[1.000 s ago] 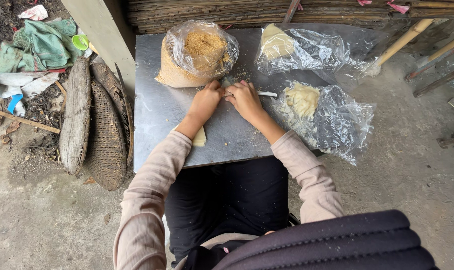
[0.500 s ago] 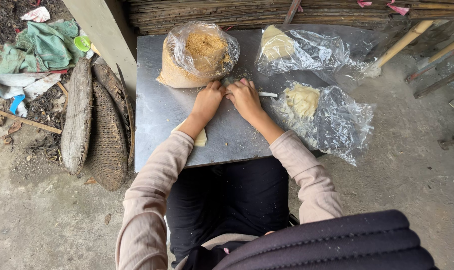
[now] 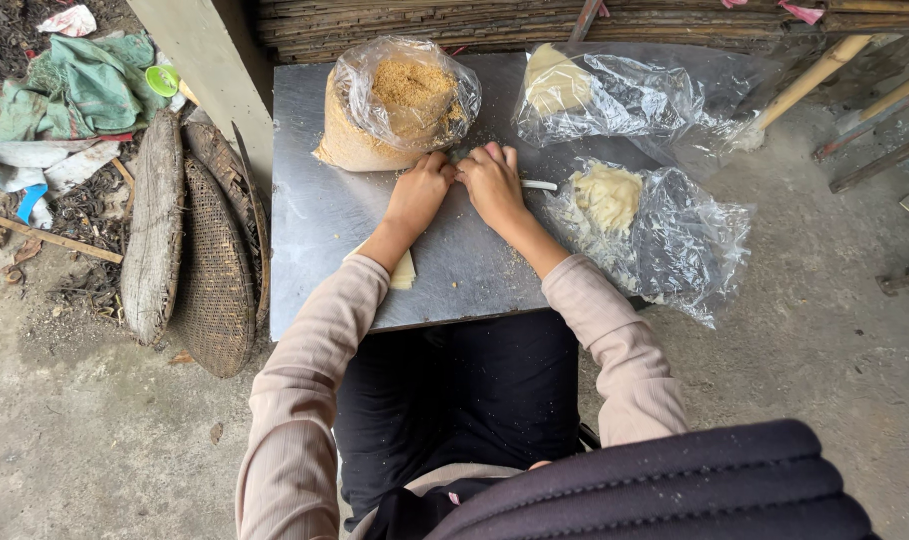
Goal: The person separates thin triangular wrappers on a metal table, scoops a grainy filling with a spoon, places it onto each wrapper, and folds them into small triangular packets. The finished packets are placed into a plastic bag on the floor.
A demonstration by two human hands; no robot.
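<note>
Rolling step, by the look of it: left hand (image 3: 421, 190) and right hand (image 3: 491, 180) side by side, fingers curled down over a thin pale strip (image 3: 537, 185) on the metal worktop (image 3: 324, 220) beside the bag of brown crumbs (image 3: 394, 105); next calls for even forward pressure.

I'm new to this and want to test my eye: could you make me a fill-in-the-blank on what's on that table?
1. Both hands, left hand and right hand, rest on a ____ metal table.
2. The bag of brown crumbs lies nearer the ____ hand.
3. The clear bags hold pale ____ sheets.
4. A woven basket lies on the ____.

Missing words: grey; left; yellow; ground
</note>
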